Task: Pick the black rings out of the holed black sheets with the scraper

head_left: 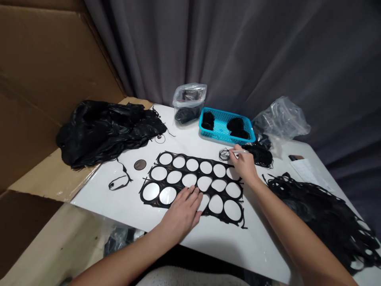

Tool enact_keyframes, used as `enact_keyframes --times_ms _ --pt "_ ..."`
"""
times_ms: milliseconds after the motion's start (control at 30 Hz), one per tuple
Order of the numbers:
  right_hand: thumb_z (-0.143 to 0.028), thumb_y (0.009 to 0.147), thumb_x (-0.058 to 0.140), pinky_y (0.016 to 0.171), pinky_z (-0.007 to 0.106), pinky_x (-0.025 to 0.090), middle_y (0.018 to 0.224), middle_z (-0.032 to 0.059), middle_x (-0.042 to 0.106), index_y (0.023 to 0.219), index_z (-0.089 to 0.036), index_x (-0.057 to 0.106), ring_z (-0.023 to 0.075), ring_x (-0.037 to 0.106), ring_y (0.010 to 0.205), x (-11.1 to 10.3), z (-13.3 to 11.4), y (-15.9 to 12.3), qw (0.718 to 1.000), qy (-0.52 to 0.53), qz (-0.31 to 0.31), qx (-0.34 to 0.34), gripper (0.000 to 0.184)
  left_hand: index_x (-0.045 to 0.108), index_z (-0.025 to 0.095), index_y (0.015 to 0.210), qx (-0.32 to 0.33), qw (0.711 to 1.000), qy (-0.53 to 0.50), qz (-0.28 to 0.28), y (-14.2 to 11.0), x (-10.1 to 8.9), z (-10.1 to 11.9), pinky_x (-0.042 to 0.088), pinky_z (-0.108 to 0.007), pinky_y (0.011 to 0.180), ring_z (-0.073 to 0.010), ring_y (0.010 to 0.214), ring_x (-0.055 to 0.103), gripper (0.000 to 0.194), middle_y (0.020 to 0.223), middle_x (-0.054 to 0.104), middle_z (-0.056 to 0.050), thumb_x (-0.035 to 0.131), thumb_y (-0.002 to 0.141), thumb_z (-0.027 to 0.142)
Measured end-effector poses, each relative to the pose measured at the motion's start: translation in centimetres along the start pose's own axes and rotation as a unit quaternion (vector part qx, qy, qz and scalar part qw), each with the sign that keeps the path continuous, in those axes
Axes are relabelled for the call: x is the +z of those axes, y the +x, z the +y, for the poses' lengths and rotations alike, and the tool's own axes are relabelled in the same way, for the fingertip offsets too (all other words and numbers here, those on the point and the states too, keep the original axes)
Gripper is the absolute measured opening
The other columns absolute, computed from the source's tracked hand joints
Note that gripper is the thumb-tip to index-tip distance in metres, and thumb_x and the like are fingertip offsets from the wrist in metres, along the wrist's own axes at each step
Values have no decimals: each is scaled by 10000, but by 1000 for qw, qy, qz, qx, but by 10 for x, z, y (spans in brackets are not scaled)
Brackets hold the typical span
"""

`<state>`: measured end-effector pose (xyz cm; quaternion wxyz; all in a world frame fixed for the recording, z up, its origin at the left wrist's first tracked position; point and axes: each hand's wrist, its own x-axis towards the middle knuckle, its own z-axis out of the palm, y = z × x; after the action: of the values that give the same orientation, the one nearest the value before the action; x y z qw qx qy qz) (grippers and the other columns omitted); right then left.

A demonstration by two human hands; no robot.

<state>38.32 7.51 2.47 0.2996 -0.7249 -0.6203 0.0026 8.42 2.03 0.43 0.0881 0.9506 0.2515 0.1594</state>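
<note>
A black sheet (181,169) with rows of round holes lies flat on the white table. My left hand (186,206) rests palm down on its near edge, fingers stretched out. Beyond the sheet's far right corner, my right hand (242,161) pinches a slim, pale pen-like tool (240,151). Thin black rings (224,154) lie in a loose bunch at its fingertips; whether the fingers touch them I cannot tell. Just to the right of that hand is a heap of black stringy pieces (262,155). A dark disc (139,164) sits left of the sheet.
A blue basket (226,141) holding black bundles stands at the back, beside a clear bag (190,97) with black contents. Black sheets are piled at left (107,131); cut black sheets (321,214) cover the right side. Another clear bag (282,117) and a cardboard box (53,59) border the table.
</note>
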Motion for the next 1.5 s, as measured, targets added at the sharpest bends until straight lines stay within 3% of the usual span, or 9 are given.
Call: enact_keyframes --times_ms 167,333,633,867,1033,1100,1233,1333,1500 --pt "-367 910 502 680 306 441 843 59 720 746 -230 534 209 624 707 4 -22 -9 986 131 -82 69 216 506 140 1344 -8 999 -16 -27 27 -14 -15 467 -431 1024 -284 1247 551 407 1368 580 -137 512 969 298" --pt "-377 906 549 764 305 485 943 39 740 799 -226 582 206 667 851 15 -54 -33 944 257 -197 58 188 463 85 1385 13 999 37 -36 48 -1 -36 361 -452 1120 -330 1375 437 512 1461 499 -181 526 970 379" --pt "-318 925 547 881 374 493 973 54 723 869 -221 613 227 661 944 22 -49 -43 938 280 -200 34 130 470 94 1392 4 998 37 -43 46 7 -37 359 -449 1115 -318 1381 436 520 1460 509 -166 497 984 416" --pt "-205 952 502 885 406 475 987 81 699 883 -225 601 245 624 993 22 -55 -53 967 174 -147 -117 122 489 120 1384 -4 999 22 -40 46 9 -39 344 -437 1135 -306 1378 445 508 1469 507 -142 537 965 405" --pt "-131 953 422 925 451 397 1154 133 679 1034 -193 601 288 566 1125 27 -49 -49 957 36 -142 -250 206 495 114 1384 -3 999 1 -33 44 11 -41 314 -479 1161 -314 1376 445 520 1459 521 -134 573 944 381" --pt "-137 946 404 876 431 397 1071 126 688 995 -189 604 282 580 1041 27 -36 -32 968 -11 -114 -221 213 493 124 1388 -3 999 -11 -34 44 11 -42 310 -500 1163 -314 1383 439 523 1454 526 -131 582 939 375" --pt "-210 922 402 721 373 383 786 100 640 832 -196 571 266 562 788 17 3 10 995 -80 5 -65 192 486 138 1397 -4 999 -26 -42 44 10 -44 312 -516 1163 -312 1392 431 528 1462 518 -134 586 938 380" --pt "-297 906 440 634 334 359 669 59 584 747 -225 515 226 517 646 7 19 27 997 -27 59 46 191 482 153 1398 2 999 -35 -39 42 8 -45 314 -509 1166 -301 1399 425 518 1461 520 -129 578 943 382" --pt "-457 861 565 574 303 360 598 3 540 651 -243 421 179 496 581 12 -14 19 981 168 -13 101 333 389 137 1455 -14 1000 -19 6 30 -3 -50 338 -477 1167 -291 1431 381 579 1510 446 -172 547 961 394"
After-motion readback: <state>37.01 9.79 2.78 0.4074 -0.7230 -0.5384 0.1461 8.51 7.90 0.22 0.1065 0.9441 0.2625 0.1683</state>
